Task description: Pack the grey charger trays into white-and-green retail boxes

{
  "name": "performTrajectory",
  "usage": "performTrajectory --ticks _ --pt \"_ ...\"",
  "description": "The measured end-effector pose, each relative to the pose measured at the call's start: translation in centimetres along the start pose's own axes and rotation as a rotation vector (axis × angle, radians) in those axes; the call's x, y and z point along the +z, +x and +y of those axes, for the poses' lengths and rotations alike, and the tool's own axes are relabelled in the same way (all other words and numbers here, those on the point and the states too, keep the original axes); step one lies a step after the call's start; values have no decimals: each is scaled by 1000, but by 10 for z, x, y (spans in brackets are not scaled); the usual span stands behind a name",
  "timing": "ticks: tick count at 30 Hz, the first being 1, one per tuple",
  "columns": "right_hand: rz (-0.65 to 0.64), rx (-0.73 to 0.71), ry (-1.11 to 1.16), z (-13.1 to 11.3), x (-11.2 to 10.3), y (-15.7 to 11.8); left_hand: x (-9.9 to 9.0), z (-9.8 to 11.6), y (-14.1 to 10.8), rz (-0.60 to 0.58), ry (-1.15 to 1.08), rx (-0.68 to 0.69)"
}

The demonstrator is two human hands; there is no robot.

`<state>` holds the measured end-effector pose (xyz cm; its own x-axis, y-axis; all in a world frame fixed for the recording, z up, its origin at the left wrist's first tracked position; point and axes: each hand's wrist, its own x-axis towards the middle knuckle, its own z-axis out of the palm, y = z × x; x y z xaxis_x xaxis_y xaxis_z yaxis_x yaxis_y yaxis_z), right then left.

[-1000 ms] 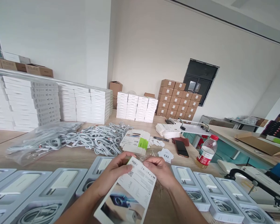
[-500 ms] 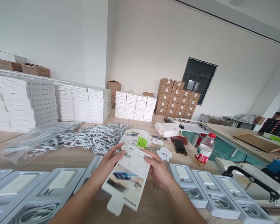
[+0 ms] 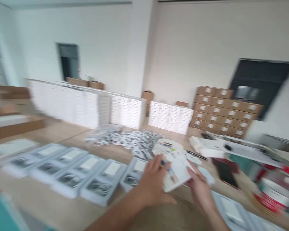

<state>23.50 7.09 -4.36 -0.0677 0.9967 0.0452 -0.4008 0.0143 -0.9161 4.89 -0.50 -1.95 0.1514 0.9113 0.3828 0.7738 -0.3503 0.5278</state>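
Head view shows your right hand gripping the white carton at five o'clock, your left hand spread at its edge, grip unclear, while eight o'clock's trays sit filled but uncovered, the carton's contents hidden.

Right foreground: clear plastic bottle with red cap and red-and-white label, blurred. Left of it, black flat smartphone, lying screen up; dark red, cloth-like piece just beside. Slim black pen farther left, flat on the surface.

Rear right: brown cardboard cartons with white labels, stacked in tiers, partly covering a dark-framed window. Second, smaller dark window well to the left. Pale square wall column between the windows. Lower left corner: teal object, too blurred to identify.
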Motion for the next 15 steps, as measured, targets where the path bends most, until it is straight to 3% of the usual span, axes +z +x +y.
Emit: performTrajectory --ticks 3,7,10,15 --pt "-15 37 -38 3 -2 -1 3 7 -5 8 125 -3" --pt "-135 84 -109 1 4 -4 -32 9 -33 125 202 -40" --pt "-146 52 -242 1 6 -12 -82 -6 -82 266 303 -106" --pt "-106 -49 -628 8 -1 -10 -198 -75 -173 452 530 -398"
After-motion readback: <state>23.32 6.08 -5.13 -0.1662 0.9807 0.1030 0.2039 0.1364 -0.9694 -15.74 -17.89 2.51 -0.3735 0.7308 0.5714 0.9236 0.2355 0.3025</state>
